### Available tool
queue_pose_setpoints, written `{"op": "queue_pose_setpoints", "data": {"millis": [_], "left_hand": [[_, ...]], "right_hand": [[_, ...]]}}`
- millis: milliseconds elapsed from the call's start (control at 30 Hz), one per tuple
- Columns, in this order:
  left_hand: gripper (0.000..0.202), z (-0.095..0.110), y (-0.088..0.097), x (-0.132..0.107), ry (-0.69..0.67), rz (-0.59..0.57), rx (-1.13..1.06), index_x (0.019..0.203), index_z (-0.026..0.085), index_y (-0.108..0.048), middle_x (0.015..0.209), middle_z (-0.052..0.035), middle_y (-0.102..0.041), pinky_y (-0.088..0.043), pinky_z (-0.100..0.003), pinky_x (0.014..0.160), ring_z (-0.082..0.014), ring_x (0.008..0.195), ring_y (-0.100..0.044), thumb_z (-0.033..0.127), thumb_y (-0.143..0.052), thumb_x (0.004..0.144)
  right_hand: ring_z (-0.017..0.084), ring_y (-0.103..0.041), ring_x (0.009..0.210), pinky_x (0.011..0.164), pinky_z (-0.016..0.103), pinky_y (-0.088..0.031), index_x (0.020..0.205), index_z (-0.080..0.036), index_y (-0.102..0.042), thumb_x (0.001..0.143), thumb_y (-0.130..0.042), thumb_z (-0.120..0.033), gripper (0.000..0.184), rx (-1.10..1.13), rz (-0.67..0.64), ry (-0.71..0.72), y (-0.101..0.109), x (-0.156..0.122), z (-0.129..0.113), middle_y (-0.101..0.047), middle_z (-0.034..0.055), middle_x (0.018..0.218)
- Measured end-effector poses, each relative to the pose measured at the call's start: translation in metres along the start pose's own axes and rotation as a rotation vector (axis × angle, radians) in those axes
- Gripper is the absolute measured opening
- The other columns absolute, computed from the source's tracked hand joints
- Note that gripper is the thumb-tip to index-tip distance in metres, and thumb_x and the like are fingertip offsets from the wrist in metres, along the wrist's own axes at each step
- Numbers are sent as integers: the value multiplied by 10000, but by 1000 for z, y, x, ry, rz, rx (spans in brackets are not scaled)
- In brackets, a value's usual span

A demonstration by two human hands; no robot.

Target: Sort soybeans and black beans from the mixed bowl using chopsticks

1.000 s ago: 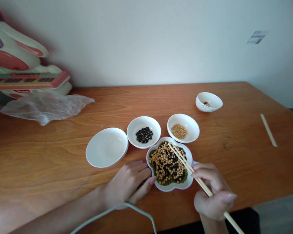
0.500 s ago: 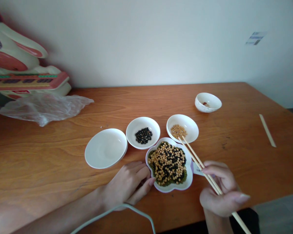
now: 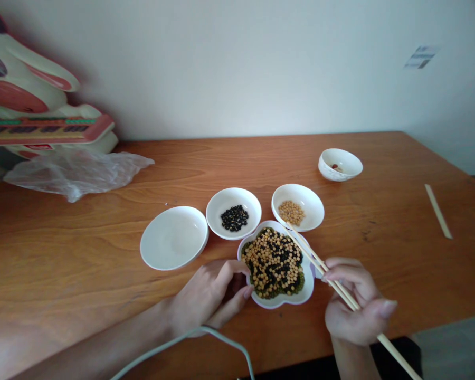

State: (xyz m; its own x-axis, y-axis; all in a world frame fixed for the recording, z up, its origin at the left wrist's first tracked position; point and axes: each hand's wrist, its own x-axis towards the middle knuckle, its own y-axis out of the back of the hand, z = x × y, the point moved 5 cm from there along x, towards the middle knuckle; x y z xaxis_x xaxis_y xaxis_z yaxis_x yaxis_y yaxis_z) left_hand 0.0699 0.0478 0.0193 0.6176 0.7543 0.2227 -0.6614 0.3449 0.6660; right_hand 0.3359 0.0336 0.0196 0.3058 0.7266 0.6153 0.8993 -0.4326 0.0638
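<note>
My right hand [image 3: 358, 301] is closed round a pair of wooden chopsticks [image 3: 346, 295]. Their tips lie close together over the near rim of a white bowl [image 3: 314, 208] with yellow soybeans [image 3: 292, 212]; I cannot make out a bean between them. Below the sticks stands a flower-shaped dish [image 3: 275, 302] filled with mixed yellow, black and green beans. At its left rim is my left hand [image 3: 209, 293], thumb and index finger closed on the edge. Behind the dish, a second white bowl [image 3: 217, 221] contains black beans [image 3: 235, 217].
Left of these is a white bowl [image 3: 174, 237] with nothing visible inside. A small bowl [image 3: 340, 165] with a few brown bits stands farther back. A paper strip [image 3: 438, 211] lies right, a plastic bag [image 3: 83, 174] and toy keyboard [image 3: 47, 129] left. A cable [image 3: 182, 338] crosses my left forearm.
The chopstick tips have shifted slightly left and drawn closer together. My left index finger has lifted and bent over the dish's rim. The view has shifted a little.
</note>
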Motion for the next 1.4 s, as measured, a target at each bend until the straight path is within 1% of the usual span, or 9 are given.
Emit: {"op": "queue_pose_setpoints", "data": {"millis": [133, 333, 500, 633, 800, 900, 1033, 1233, 1400], "left_hand": [[198, 3, 2, 1, 2, -10, 28, 1222, 228, -478, 831, 16, -661, -510, -262, 634, -133, 676, -631, 230, -540, 1033], [242, 0, 0, 1, 2, -17, 8, 1231, 224, -468, 817, 18, -660, -494, -241, 589, -125, 647, -622, 259, -571, 1014], [404, -3, -4, -1, -63, 51, 64, 1242, 231, -447, 860, -5, -689, -501, -249, 567, -146, 667, -650, 361, -690, 946], [506, -2, -6, -1, -99, 80, 102, 1257, 232, -433, 931, -34, -711, -528, -263, 599, -163, 728, -687, 443, -742, 916], [475, -1, -1, 0, -110, 160, 98, 975, 247, -404, 831, 7, -630, -445, -250, 562, -137, 665, -596, 537, -769, 884], [430, -1, -2, 2, -95, 96, 139, 887, 237, -423, 785, 15, -605, -409, -258, 567, -133, 652, -547, 521, -743, 923], [308, 1, -4, 5, -114, 0, 145, 847, 213, -507, 818, -9, -647, -431, -276, 634, -147, 716, -571, 430, -652, 1012], [353, 3, -6, 7, -99, -67, 209, 812, 202, -561, 798, -30, -654, -455, -315, 681, -182, 744, -580, 477, -587, 1032], [337, 5, -5, 8, -108, -92, 230, 846, 195, -577, 832, -44, -669, -469, -330, 710, -198, 771, -590, 446, -516, 1063]], "right_hand": [[231, -673, 795, 670, 376, -503, 815, -194, -727, 1080, -205, -587, 705, 24, -9, 17, 0, 0, 1, -690, 77, 850], [247, -664, 779, 659, 389, -500, 787, -188, -720, 1073, -215, -601, 713, 26, 31, 7, 2, 3, 2, -674, 88, 818], [239, -669, 788, 665, 393, -498, 834, -218, -733, 1080, -237, -550, 645, 36, 10, 64, -1, -2, -5, -685, 70, 843], [237, -657, 708, 677, 433, -497, 833, -239, -741, 1079, -253, -505, 608, 32, -31, 128, -7, -8, -17, -679, 56, 775], [212, -675, 659, 629, 391, -495, 758, -213, -716, 1082, -236, -523, 657, -2, -214, 127, -17, -8, -25, -694, 49, 718], [196, -677, 650, 575, 352, -490, 738, -205, -707, 1085, -223, -535, 681, -8, -297, 107, -22, -5, -27, -694, 48, 707], [183, -672, 633, 557, 336, -484, 736, -199, -707, 1086, -224, -556, 695, 0, -331, 104, -25, -3, -29, -698, 44, 701], [221, -667, 644, 633, 406, -491, 729, -208, -720, 1074, -241, -522, 669, 16, -134, 85, -10, -8, -19, -695, 59, 709], [223, -665, 718, 661, 393, -484, 726, -215, -699, 1080, -189, -557, 708, -50, -165, 9, -8, -7, -9, -698, 53, 746]]}}
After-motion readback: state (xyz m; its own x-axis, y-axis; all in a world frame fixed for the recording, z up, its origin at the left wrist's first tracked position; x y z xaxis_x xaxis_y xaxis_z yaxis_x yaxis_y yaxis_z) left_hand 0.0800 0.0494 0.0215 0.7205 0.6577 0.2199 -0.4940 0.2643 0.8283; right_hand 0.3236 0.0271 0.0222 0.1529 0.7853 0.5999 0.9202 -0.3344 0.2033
